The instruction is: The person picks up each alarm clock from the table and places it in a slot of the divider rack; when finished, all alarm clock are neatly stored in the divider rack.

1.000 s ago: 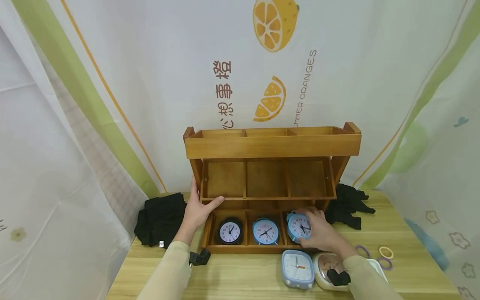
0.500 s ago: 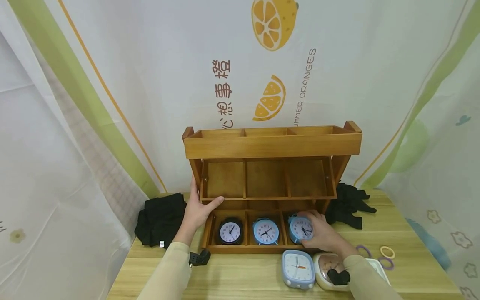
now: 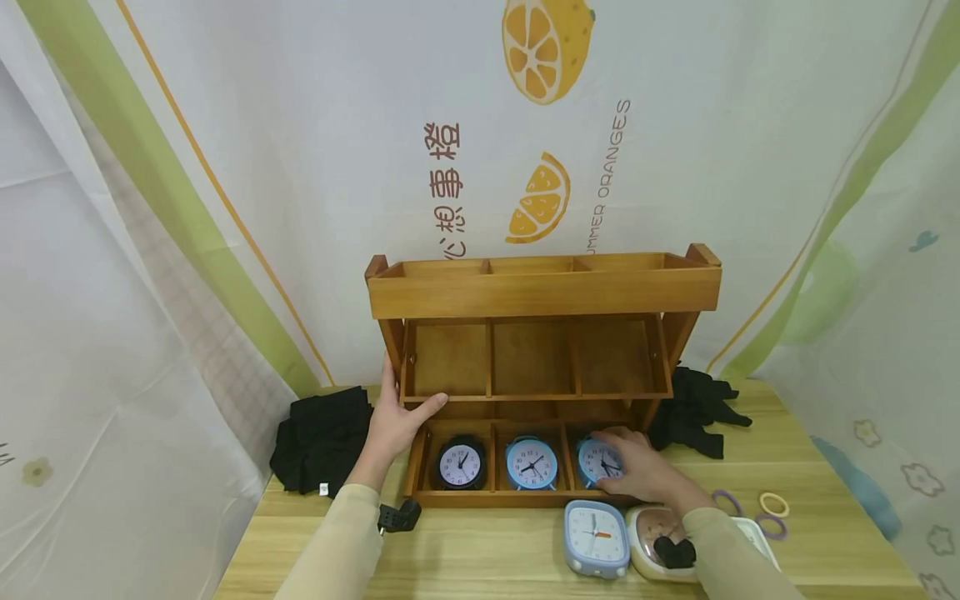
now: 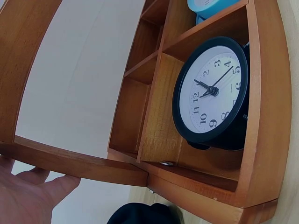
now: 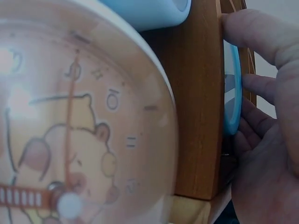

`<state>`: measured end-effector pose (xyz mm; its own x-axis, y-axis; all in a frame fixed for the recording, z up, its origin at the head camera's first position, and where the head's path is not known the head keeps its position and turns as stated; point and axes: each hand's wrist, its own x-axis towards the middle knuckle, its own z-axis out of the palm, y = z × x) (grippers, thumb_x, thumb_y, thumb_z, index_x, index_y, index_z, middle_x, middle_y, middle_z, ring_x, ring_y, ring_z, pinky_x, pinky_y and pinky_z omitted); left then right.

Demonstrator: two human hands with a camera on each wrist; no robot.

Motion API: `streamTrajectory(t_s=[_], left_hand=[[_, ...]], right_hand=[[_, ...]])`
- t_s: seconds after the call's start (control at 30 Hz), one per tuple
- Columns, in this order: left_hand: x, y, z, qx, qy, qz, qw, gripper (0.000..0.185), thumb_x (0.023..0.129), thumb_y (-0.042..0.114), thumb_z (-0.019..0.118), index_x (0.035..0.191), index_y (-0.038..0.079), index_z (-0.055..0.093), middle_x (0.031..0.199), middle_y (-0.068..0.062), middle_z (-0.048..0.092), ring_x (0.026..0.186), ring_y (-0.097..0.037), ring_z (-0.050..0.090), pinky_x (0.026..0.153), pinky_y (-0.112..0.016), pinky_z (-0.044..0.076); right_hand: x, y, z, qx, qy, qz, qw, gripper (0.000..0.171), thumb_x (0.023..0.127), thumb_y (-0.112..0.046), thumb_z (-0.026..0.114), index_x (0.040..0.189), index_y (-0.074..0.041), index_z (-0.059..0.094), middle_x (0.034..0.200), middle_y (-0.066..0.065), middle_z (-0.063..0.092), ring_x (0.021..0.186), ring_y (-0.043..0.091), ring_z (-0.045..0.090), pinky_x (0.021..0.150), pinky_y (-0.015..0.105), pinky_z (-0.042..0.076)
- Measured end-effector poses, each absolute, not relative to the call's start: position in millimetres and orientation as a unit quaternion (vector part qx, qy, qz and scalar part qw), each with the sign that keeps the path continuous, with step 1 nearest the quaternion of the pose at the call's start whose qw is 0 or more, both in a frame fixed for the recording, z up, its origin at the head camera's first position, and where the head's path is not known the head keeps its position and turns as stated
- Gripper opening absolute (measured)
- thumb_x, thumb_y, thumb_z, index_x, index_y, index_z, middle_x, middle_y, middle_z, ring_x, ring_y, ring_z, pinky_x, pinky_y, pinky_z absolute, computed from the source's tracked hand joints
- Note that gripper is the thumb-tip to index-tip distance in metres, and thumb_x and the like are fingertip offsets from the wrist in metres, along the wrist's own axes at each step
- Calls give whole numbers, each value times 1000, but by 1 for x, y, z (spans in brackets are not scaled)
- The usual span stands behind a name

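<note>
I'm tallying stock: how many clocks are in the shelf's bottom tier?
3 in the bottom tier: black clock at left, blue clock in the middle, second blue clock at right, partly behind the right hand, which hides some space there.

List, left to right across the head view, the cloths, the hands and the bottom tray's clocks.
Left cloth, left hand, black clock, first blue clock, second blue clock, right hand, right cloth.
</note>
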<state>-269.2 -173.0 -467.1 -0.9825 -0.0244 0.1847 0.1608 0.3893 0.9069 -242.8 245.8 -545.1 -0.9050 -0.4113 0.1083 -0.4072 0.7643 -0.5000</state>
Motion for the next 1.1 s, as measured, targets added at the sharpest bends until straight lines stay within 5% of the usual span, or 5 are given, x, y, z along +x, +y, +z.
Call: streamTrajectory(t_s=[0.37,0.7,1.1], left_hand=[[-268,-173,-466,-41,-833,-546,80,121,89,43,84,166,43,-10,175,-6,11,152,-43,32,118,-65,30],[-269,-174,-465,-42,-830,-551,79,121,88,43,85,165,46,-9,174,-4,13,152,-41,34,118,-64,31],[-268,-174,-465,-40,-840,-536,73,123,88,48,83,164,44,-14,175,-5,7,154,-42,28,119,-66,28]], right_hand=[[-227,251,-547,-252,905,-332,-79,74,78,-35,92,139,-6,63,139,17,58,121,39,51,89,61,49],[-197,242,-535,-264,916,-296,-68,75,78,-47,91,141,-16,62,139,2,59,124,35,55,93,71,43],[-161,234,-539,-266,936,-224,-50,66,75,-66,86,126,-28,68,124,-16,64,111,10,61,86,43,40]])
